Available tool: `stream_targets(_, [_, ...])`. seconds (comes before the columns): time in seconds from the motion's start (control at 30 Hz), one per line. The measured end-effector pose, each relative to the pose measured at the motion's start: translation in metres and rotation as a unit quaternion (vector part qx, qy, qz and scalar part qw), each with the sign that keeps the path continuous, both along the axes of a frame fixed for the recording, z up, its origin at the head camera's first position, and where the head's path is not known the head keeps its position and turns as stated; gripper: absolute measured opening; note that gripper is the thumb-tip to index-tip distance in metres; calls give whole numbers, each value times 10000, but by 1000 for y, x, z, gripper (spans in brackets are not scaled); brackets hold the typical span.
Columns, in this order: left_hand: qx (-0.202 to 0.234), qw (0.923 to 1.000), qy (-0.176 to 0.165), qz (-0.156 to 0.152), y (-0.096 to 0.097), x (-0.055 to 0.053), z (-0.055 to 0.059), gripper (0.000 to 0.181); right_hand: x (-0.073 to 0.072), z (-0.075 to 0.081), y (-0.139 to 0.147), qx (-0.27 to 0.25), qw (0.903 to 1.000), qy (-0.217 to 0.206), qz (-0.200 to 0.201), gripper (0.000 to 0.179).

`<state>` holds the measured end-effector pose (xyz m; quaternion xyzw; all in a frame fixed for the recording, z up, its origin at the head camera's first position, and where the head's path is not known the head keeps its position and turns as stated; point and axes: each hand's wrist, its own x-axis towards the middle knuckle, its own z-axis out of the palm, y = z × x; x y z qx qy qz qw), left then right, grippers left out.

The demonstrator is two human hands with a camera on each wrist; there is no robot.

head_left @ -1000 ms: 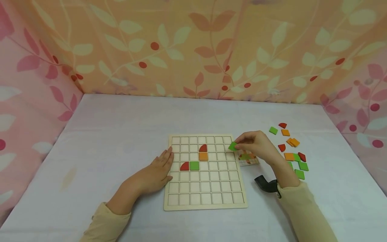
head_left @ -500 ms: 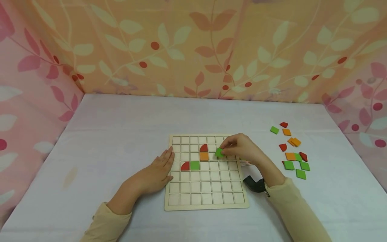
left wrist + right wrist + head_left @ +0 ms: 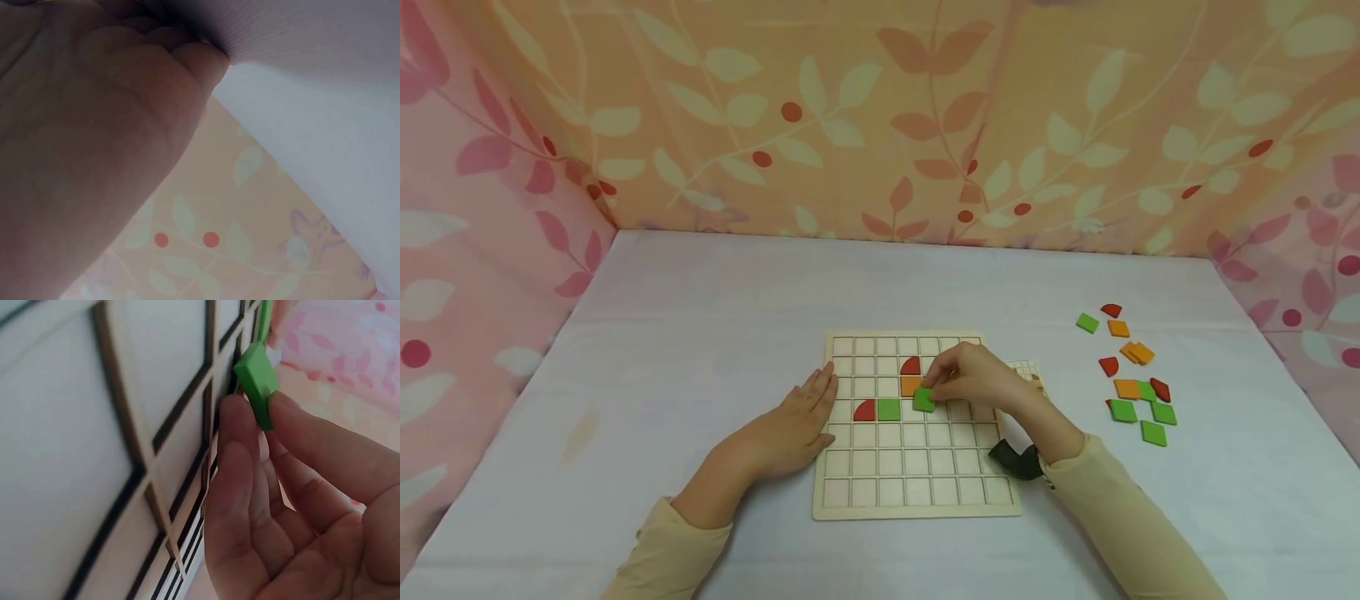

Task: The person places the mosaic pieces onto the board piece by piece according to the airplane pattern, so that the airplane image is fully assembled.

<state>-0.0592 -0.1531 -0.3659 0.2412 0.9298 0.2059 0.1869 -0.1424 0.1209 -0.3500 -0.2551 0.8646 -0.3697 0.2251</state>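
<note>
A pale wooden grid board (image 3: 917, 510) lies on the table. Between thumb and fingers, my right hand (image 3: 973, 379) pinches a green square tile (image 3: 924, 400) just over the board, right of the placed green tile (image 3: 888, 410). The right wrist view shows the pinched tile (image 3: 256, 381) tilted, close to the grid lines. Left of the placed green tile sits a red quarter-circle tile (image 3: 865, 410). Higher up, an orange tile (image 3: 910, 386) lies beneath another red quarter-circle tile (image 3: 911, 366). My left hand (image 3: 790, 425) rests flat at the board's left edge, fingers extended.
Loose red, orange and green tiles, such as an orange one (image 3: 1127, 389), lie scattered at the right. A small pattern card (image 3: 1026, 368) is partly hidden behind my right hand. A black curved object (image 3: 1017, 460) sits at my right wrist. Floral cloth (image 3: 850, 125) walls the table.
My right hand has carried the green tile leftward and nearer, from the board's right edge to beside the placed green tile. The left hand stays against the board.
</note>
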Motion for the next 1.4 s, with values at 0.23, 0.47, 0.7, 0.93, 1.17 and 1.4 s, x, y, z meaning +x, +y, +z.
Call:
stream_targets(0.23, [-23,9999,-95,-24,1,0,0,68,3,3,-7,401,9991,103,-6,4])
stream_targets(0.47, [-119,9999,-84,21,1,0,1,68,4,5,-14,487,9987,74,121,5])
stream_targets(0.7, [-122,9998,-125,37,2,0,1,69,5,5,-17,436,9989,-37,145,5])
stream_targets(0.93, [-144,9997,-185,53,4,0,1,70,7,5,-16,456,9989,-67,132,4])
stream_targets(1.17, [-113,9998,-130,24,3,0,0,70,7,4,-15,444,9990,-98,54,4])
stream_targets(1.4, [-41,10000,-69,-11,1,1,1,68,5,1,-12,257,9995,-178,107,4])
